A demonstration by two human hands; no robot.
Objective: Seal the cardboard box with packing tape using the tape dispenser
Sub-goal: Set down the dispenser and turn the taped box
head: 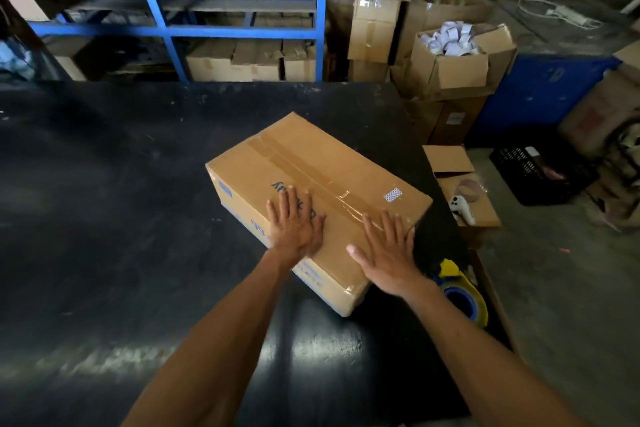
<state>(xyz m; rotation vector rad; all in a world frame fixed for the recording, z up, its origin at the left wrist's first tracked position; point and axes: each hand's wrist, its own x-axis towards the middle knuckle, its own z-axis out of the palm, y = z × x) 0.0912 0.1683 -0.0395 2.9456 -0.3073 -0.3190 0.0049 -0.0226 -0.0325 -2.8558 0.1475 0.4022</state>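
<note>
Left hand (294,225) and right hand (388,253), both spread flat and empty, press the taped brown cardboard box (311,191); sealing looks near done, next likely reaching for the yellow-and-blue tape dispenser (460,291).

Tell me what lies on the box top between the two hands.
In the head view, the strip of packing tape on the cardboard box runs between the left hand and right hand, both flat on top.
</note>
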